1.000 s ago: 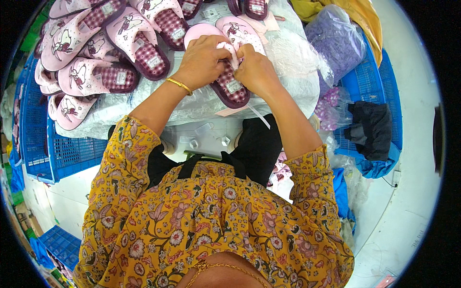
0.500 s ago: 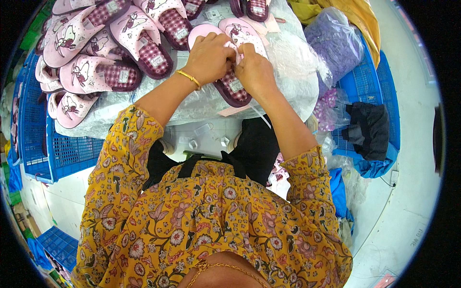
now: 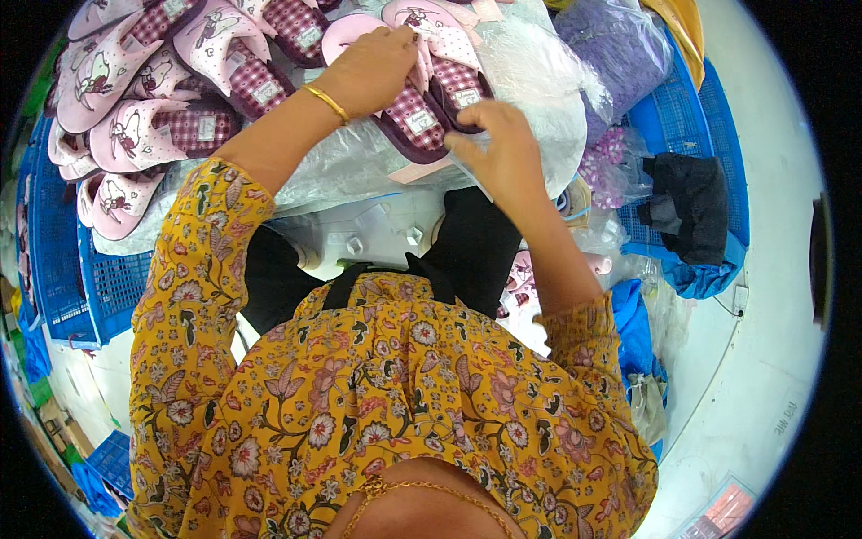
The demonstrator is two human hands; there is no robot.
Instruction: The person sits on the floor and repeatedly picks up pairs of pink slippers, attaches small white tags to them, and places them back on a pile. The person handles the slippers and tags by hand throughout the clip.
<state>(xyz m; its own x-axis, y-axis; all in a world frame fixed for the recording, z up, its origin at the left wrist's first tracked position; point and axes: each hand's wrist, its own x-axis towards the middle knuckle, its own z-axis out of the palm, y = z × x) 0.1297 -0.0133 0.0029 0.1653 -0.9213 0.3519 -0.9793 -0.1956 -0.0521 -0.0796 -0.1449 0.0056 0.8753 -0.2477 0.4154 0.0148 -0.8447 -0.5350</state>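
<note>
A pair of pink slippers with a printed cartoon figure and plum checked insoles lies on the plastic-covered table in front of me. My left hand (image 3: 373, 72) is bent over the upper of the left slipper (image 3: 415, 126), fingertips closed at its inner edge; what they pinch there is partly hidden. The right slipper (image 3: 456, 79) lies close against it. My right hand (image 3: 503, 148) is just off the heels, thumb and fingers apart, nothing visible in it. A thin whitish strip (image 3: 469, 178) shows by the table edge, beside my right hand.
Many similar slippers (image 3: 166, 130) are heaped at the left of the table. Blue plastic crates (image 3: 117, 287) stand at the left. At the right, another blue crate (image 3: 732, 171) has a purple bagged bundle (image 3: 620, 58) and dark cloth (image 3: 687, 211) by it.
Both hands were together at the slippers' uppers. My right hand has let go and drawn back toward me and to the right; the left stays. The whole view has shifted slightly.
</note>
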